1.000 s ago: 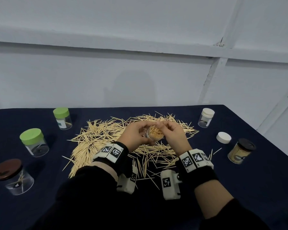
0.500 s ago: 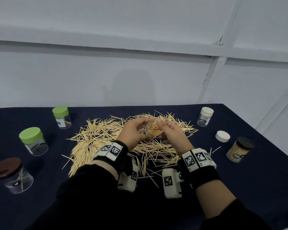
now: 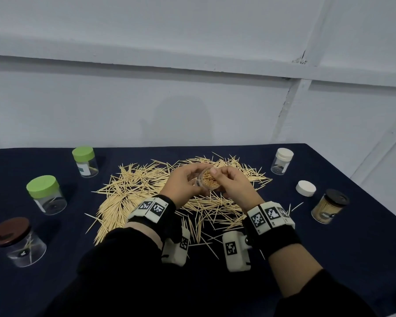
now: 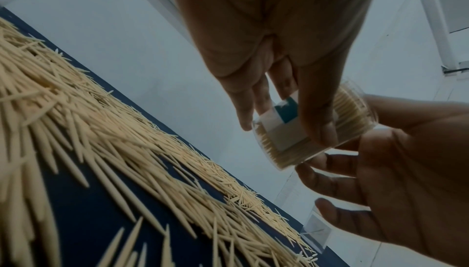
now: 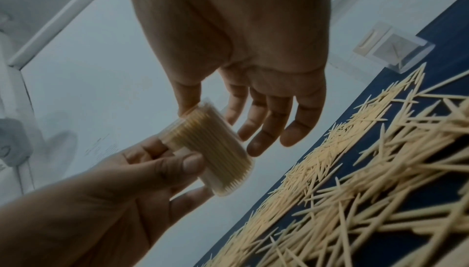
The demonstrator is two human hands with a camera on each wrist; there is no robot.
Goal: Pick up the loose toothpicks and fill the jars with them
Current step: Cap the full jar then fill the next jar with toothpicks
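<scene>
A small clear jar (image 3: 208,183) packed with toothpicks is held tilted above the pile, its open mouth facing me. My left hand (image 3: 188,179) grips it round the side, thumb on the label (image 4: 284,123). My right hand (image 3: 229,181) is beside it: the thumb rests on the jar's (image 5: 210,151) mouth edge, and the other fingers (image 5: 266,131) hang relaxed and spread. Loose toothpicks (image 3: 135,193) lie in a wide heap on the dark blue table (image 3: 329,259) under both hands.
On the left stand two green-lidded jars (image 3: 85,161) (image 3: 45,193) and a brown-lidded jar (image 3: 14,241), each nearly empty. On the right are a white-lidded jar (image 3: 281,161), a loose white lid (image 3: 306,188) and a black-lidded jar (image 3: 329,209) full of toothpicks. A wall runs behind.
The jar has tipped so that its mouth faces me more. My right thumb has come onto its edge. Both hands stay in nearly the same place above the pile.
</scene>
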